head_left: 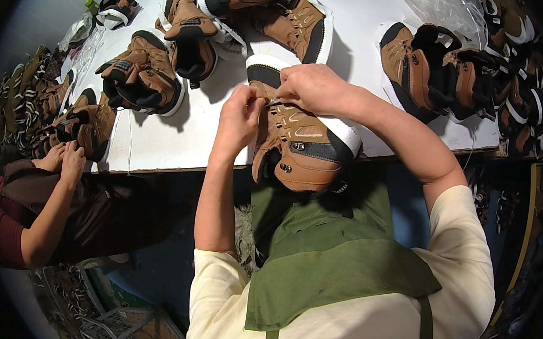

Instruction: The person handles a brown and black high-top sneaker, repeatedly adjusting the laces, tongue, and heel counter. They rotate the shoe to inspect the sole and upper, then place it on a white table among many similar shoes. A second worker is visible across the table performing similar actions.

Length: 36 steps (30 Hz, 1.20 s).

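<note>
Seen from above, a person in a cream shirt [214,286] and a green apron [340,270] works with both bare hands on a brown-and-black boot [309,134] at the near edge of a white table [152,144]. The boot's toe points away from the person, its collar toward the apron, and its white sole shows around the toe and along the right side. The left hand [238,117] is at the left of the boot's lacing, thumb and fingers drawn together; whatever may lie between them cannot be made out. The right hand [313,88] reaches across the boot from the right, its fingertips pinched on a small pale item [274,101] too tiny to identify, close to the left hand's fingertips. Similar boots stand or lie around: one [142,73] to the left, another [289,27] just beyond the toe, more [413,69] to the right, near clear plastic wrapping [446,14]. At far left, a co-worker's hands [65,158] touch another brown boot [90,128].
</note>
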Tool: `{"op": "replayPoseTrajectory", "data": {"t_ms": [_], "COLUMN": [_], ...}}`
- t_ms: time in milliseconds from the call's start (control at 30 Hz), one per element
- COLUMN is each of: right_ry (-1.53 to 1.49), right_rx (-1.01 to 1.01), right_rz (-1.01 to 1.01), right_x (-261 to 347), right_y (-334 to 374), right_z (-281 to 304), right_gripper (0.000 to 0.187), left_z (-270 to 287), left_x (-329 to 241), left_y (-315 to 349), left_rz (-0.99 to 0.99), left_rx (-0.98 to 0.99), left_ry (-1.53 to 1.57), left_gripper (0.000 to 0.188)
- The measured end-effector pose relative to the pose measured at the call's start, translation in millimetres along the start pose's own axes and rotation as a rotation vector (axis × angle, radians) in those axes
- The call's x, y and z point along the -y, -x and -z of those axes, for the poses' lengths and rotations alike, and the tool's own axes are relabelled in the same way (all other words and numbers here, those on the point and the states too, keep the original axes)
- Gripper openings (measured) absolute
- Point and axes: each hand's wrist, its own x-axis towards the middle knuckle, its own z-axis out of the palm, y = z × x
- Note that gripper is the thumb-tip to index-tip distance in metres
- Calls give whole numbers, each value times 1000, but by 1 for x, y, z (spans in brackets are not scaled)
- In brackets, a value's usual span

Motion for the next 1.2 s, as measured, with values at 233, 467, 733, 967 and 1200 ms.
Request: {"op": "replayPoseTrajectory", "data": {"t_ms": [233,467,733,967,1200], "right_ry": [-479,-789,-648,-591,-630], "right_rx": [-396,-132,-164,-155,-113], "right_rz": [-235,-483,-340,-292,-306], "right_x": [-27,-24,-12,-3,-9], "right_y": [12,39,41,43,41], "right_z": [2,-5,-3,3,2], "right_gripper": [30,33,39,37,38], "left_z": [61,67,10,0,4], "left_x": [-6,-6,-26,-22,-25], "left_y": [67,79,21,6,6], "left_rz": [-6,64,-25,-52,-10], "left_rx": [194,248,153,180,236], "left_ry": [259,-16,46,-76,-95], "left_gripper": [13,8,18,15,13]}}
